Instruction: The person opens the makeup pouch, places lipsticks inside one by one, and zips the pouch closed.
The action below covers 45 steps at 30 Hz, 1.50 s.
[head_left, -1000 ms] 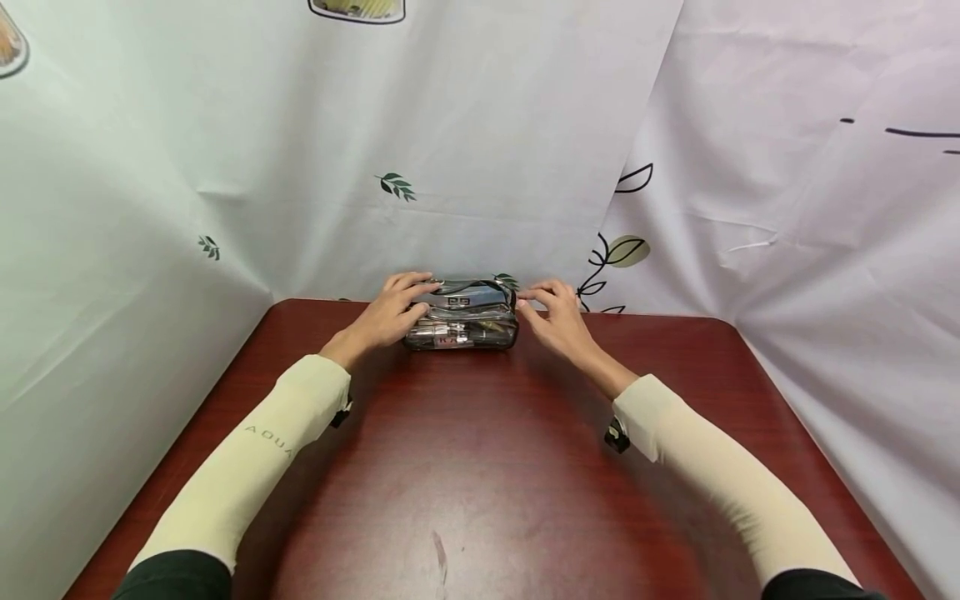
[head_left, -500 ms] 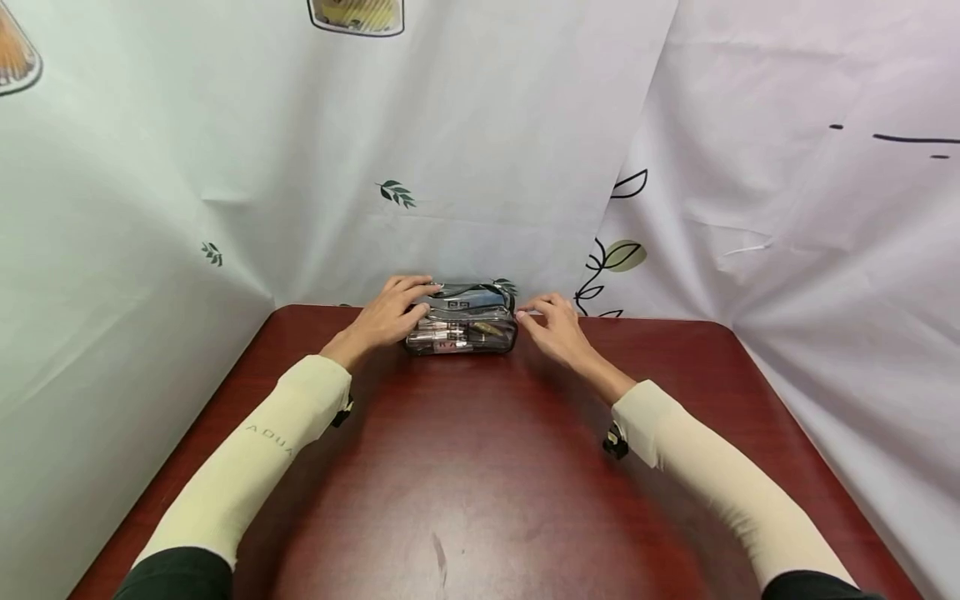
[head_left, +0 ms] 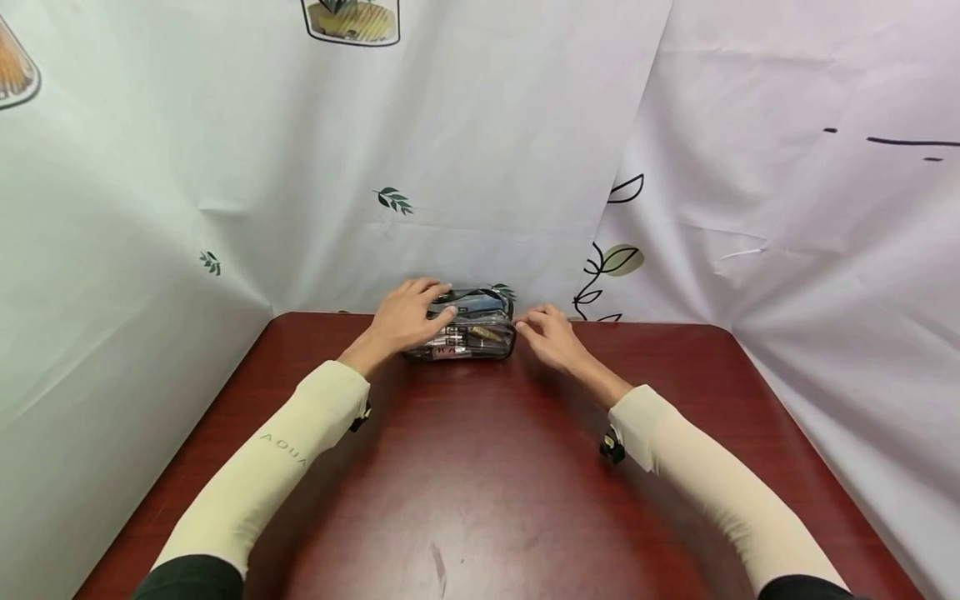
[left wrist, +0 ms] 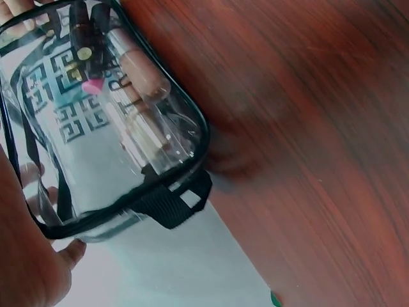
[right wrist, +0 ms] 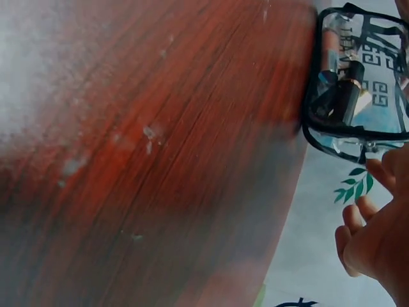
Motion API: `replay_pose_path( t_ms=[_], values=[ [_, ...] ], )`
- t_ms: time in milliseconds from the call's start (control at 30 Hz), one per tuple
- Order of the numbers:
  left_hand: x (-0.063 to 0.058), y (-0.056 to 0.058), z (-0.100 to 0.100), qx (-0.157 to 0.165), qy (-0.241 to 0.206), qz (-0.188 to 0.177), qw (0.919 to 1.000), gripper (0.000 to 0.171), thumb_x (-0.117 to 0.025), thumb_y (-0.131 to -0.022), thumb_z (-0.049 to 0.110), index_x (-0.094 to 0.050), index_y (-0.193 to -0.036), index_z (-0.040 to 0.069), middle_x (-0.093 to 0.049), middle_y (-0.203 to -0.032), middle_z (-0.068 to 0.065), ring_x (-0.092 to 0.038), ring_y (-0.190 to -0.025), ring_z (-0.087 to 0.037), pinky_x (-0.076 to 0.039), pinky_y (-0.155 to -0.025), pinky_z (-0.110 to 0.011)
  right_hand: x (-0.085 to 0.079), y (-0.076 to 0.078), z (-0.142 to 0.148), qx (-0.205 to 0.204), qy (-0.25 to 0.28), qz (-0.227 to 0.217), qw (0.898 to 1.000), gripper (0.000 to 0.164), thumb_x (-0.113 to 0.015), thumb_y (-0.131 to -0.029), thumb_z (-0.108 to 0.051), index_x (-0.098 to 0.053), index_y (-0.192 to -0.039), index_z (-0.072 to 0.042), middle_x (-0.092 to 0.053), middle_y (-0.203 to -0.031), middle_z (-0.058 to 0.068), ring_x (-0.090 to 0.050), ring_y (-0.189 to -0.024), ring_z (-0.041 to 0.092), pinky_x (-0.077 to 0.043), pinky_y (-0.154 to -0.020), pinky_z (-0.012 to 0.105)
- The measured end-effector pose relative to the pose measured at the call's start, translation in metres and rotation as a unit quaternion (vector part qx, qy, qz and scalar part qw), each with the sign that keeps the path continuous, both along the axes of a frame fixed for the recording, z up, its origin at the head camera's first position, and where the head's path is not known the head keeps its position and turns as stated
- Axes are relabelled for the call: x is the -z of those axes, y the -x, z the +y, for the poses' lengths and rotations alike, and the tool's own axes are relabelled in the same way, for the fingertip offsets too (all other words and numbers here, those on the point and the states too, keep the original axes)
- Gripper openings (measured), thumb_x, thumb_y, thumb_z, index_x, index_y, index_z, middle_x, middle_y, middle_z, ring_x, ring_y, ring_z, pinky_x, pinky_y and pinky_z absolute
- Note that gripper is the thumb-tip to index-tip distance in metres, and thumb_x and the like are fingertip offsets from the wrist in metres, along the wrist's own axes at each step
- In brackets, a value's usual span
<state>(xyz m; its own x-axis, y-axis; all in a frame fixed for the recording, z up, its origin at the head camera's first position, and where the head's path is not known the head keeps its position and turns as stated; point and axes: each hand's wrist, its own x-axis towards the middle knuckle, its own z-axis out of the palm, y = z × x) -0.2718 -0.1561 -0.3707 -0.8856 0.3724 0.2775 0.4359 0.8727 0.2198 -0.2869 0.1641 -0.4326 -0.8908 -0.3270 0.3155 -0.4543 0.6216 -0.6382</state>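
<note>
A clear cosmetic pouch (head_left: pixel 480 333) with black piping stands at the table's far edge. Makeup tubes (left wrist: pixel 144 73) and other cosmetics show through its plastic, beside a printed square pattern. My left hand (head_left: pixel 405 317) grips its upper left part, thumb at the front and fingers over the top. In the left wrist view, fingertips show behind the clear plastic. At the pouch's upper right corner, thumb and index of my right hand (head_left: pixel 551 336) pinch what looks like the zipper pull (right wrist: pixel 372 148); the remaining fingers are loosely curled. A black fabric tab (left wrist: pixel 172 204) sticks out from the left end.
The dark red wooden table (head_left: pixel 480 475) has rounded far corners. A white printed cloth (head_left: pixel 480 150) hangs right behind the pouch, and more cloth closes off the left and right sides.
My left hand has slid a little to the right along the top of the pouch. The right hand stays at the right corner. The head view has tilted slightly up.
</note>
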Motion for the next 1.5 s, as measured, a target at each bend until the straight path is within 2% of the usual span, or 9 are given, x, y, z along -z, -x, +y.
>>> replay_pose_path(
  t_ms=[33, 67, 300, 533, 733, 900, 1033, 1333, 1500],
  values=[
    [0.0, 0.0, 0.002, -0.001, 0.004, -0.001, 1.0, 0.07, -0.049, -0.112, 0.055, -0.055, -0.169, 0.015, -0.054, -0.171, -0.017, -0.047, -0.161, -0.043, -0.039, -0.131, -0.064, 0.0, 0.001, 0.0, -0.001, -0.001, -0.002, 1.0, 0.035, -0.063, -0.115, -0.034, -0.084, -0.129, -0.009, -0.07, -0.141, 0.019, -0.061, -0.137, 0.04, -0.048, -0.117, 0.059],
    [0.0, 0.001, 0.003, -0.001, 0.008, 0.0, 1.0, 0.071, -0.05, -0.112, 0.056, -0.055, -0.169, 0.015, -0.054, -0.17, -0.016, -0.047, -0.161, -0.043, -0.038, -0.133, -0.063, -0.012, -0.01, -0.004, 0.005, -0.01, -0.012, 1.0, 0.033, -0.063, -0.115, -0.027, -0.083, -0.13, -0.006, -0.068, -0.141, 0.023, -0.061, -0.136, 0.045, -0.049, -0.117, 0.062],
    [0.004, 0.004, 0.005, 0.016, 0.027, 0.008, 0.9995, 0.068, -0.05, -0.113, 0.055, -0.055, -0.169, 0.017, -0.057, -0.169, -0.014, -0.049, -0.159, -0.041, -0.033, -0.137, -0.058, -0.008, -0.006, -0.006, 0.001, 0.02, -0.025, 0.999, 0.025, -0.069, -0.112, -0.017, -0.083, -0.121, 0.001, -0.068, -0.137, 0.025, -0.064, -0.131, 0.043, -0.054, -0.118, 0.057],
    [0.002, 0.003, 0.005, 0.037, 0.021, 0.022, 0.9989, 0.048, -0.054, -0.116, 0.049, -0.074, -0.143, 0.015, -0.062, -0.163, -0.016, -0.055, -0.153, -0.043, -0.037, -0.133, -0.059, -0.007, -0.002, -0.012, -0.012, 0.066, -0.036, 0.997, 0.02, -0.073, -0.109, -0.01, -0.081, -0.116, 0.007, -0.067, -0.139, 0.027, -0.064, -0.128, 0.044, -0.057, -0.115, 0.057],
    [-0.001, 0.002, 0.005, 0.036, 0.026, 0.01, 0.999, 0.047, -0.052, -0.117, 0.048, -0.077, -0.139, 0.015, -0.059, -0.167, -0.017, -0.052, -0.156, -0.045, -0.036, -0.133, -0.063, -0.009, 0.003, -0.015, -0.025, 0.077, -0.053, 0.995, 0.022, -0.069, -0.111, -0.007, -0.079, -0.112, 0.013, -0.062, -0.146, 0.033, -0.064, -0.131, 0.049, -0.055, -0.116, 0.059],
    [-0.004, 0.003, 0.008, 0.042, 0.016, 0.0, 0.999, 0.042, -0.052, -0.116, 0.043, -0.079, -0.132, 0.015, -0.06, -0.166, -0.016, -0.052, -0.157, -0.045, -0.03, -0.136, -0.066, -0.012, 0.006, -0.015, -0.034, 0.065, -0.094, 0.993, 0.025, -0.065, -0.113, -0.008, -0.076, -0.108, 0.014, -0.057, -0.154, 0.034, -0.058, -0.142, 0.051, -0.051, -0.121, 0.061],
    [-0.007, 0.004, 0.013, 0.055, 0.006, -0.014, 0.9984, 0.04, -0.049, -0.115, 0.037, -0.079, -0.13, 0.015, -0.059, -0.168, -0.015, -0.051, -0.159, -0.042, -0.023, -0.14, -0.066, -0.015, 0.008, -0.015, -0.024, 0.053, -0.113, 0.992, 0.028, -0.066, -0.113, -0.009, -0.079, -0.108, 0.015, -0.06, -0.157, 0.032, -0.052, -0.15, 0.048, -0.048, -0.124, 0.06],
    [-0.009, 0.003, 0.017, 0.067, 0.0, -0.023, 0.9975, 0.035, -0.05, -0.114, 0.031, -0.079, -0.124, 0.013, -0.057, -0.171, -0.012, -0.051, -0.159, -0.043, -0.028, -0.137, -0.066, -0.027, 0.011, -0.018, -0.01, 0.015, -0.158, 0.987, 0.033, -0.064, -0.111, -0.012, -0.081, -0.119, 0.015, -0.062, -0.161, 0.029, -0.051, -0.157, 0.047, -0.048, -0.126, 0.057],
    [-0.009, 0.002, 0.017, 0.071, 0.004, -0.026, 0.9972, 0.034, -0.051, -0.114, 0.031, -0.078, -0.124, 0.014, -0.056, -0.172, -0.012, -0.051, -0.159, -0.043, -0.028, -0.137, -0.067, -0.032, 0.013, -0.019, -0.013, 0.02, -0.176, 0.984, 0.033, -0.063, -0.108, -0.01, -0.082, -0.112, 0.017, -0.064, -0.158, 0.03, -0.054, -0.156, 0.047, -0.05, -0.126, 0.055]
  ],
)
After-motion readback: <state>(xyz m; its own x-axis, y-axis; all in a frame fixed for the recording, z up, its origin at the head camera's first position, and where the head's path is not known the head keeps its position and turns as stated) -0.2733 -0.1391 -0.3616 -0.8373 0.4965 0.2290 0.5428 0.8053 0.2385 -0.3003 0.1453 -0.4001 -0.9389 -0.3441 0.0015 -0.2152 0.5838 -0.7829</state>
